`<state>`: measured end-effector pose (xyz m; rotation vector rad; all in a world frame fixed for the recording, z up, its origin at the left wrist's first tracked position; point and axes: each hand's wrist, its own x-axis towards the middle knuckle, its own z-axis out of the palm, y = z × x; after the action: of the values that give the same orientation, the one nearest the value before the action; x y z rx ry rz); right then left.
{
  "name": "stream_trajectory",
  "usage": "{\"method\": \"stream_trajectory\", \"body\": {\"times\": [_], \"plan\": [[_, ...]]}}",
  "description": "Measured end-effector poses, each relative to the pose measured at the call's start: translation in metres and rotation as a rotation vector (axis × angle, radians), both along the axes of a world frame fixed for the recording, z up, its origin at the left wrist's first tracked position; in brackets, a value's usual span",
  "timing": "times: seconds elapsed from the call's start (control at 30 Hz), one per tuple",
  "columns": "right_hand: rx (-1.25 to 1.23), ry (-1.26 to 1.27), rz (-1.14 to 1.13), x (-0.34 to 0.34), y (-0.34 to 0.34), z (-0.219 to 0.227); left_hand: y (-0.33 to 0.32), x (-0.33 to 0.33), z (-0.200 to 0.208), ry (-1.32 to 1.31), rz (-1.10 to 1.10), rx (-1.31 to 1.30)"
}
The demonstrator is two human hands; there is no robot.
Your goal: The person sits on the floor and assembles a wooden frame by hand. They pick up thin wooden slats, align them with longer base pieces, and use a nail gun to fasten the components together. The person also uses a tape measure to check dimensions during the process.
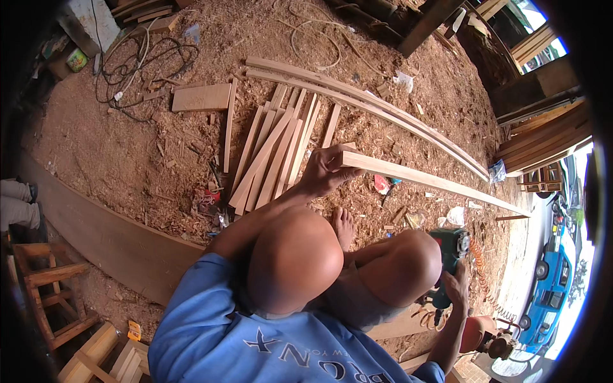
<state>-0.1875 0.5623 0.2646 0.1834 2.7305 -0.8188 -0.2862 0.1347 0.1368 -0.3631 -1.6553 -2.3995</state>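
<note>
Left hand (325, 169) closed around near end of long wooden strip (434, 182), raised over sawdust floor (128, 153). Right hand (457, 281) wrapped on green power tool (449, 252) beside right knee. Best kept: strip level, grip firm, clear of slat pile (274, 150).

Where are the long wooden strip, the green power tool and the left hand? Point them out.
long wooden strip (434, 180), head view, mid-length on its pale face
green power tool (447, 246), head view, on its green body
left hand (325, 169), head view, back of the hand
</note>
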Motion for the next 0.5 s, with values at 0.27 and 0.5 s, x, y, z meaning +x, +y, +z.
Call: {"method": "stream_trajectory", "body": {"times": [0.27, 0.5], "plan": [[-0.004, 0.013, 0.038, -0.080, -0.100, 0.148, 0.001, 0.003, 0.000, -0.022, 0.000, -0.036], [0.046, -0.024, 0.340, -0.108, -0.211, 0.170, -0.001, 0.002, -0.003, -0.035, 0.027, -0.149]]}}
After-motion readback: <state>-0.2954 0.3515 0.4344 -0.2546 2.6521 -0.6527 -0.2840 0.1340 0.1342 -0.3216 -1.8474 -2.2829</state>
